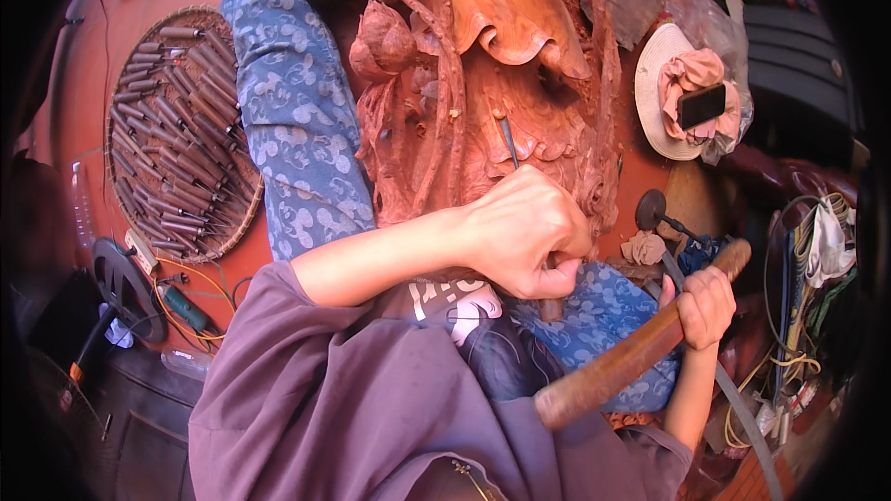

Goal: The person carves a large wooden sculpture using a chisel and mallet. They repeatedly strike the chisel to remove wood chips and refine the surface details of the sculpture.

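Observation:
My left hand (524, 232) is closed around a wood-handled chisel (510, 144), whose steel blade points up into a large reddish wood carving (483, 65) of leaves and buds. My right hand (705, 306) grips a long brown wooden mallet (631, 353) by its thin end, holding it slanted off to the right of the chisel, apart from it. My purple sleeve fills the lower middle.
A round woven tray (223, 232) at the left holds several chisels. Blue patterned cloth (292, 102) lies beside the carving. A straw hat (654, 93) with pink cloth and a dark phone (701, 105) sits upper right. Cables and tools crowd the lower left and right edges.

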Demonstrator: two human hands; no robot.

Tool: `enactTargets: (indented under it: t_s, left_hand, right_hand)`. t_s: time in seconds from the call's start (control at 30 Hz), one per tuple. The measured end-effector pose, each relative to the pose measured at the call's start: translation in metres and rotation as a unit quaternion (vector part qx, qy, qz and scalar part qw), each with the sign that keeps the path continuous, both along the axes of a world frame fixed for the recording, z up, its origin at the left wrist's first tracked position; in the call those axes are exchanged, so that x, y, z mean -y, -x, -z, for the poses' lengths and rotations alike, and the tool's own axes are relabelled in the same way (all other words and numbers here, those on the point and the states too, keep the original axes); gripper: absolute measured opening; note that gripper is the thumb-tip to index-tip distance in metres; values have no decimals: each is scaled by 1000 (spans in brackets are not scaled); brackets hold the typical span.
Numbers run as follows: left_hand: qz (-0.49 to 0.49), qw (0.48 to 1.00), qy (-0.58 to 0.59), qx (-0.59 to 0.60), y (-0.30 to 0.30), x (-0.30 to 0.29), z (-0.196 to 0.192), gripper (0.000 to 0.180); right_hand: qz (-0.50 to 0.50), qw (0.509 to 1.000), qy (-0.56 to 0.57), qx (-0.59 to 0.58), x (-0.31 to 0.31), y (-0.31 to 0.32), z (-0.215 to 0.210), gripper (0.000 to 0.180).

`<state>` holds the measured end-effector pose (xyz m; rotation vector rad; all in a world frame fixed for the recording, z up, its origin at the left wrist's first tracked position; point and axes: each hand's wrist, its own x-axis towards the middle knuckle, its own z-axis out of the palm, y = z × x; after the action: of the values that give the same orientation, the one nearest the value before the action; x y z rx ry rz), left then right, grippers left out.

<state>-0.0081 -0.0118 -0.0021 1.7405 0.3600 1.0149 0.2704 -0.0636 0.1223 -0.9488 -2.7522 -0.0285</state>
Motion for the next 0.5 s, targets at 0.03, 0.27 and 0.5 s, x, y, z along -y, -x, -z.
enactTargets:
  t_s: [0.03,0.27,0.5]
  left_hand:
    - [4,1000,1,2,0,0,1,22]
    - [1,1000,1,-1,2,-1,2,21]
    - [-119,985,-123,-34,-1,2,-9,21]
  right_hand:
    - [17,1000,-4,21,-2,1,0,25]
    - [2,1000,9,6,-4,7,-2,23]
    - [50,998,-11,33,-3,1,-5,30]
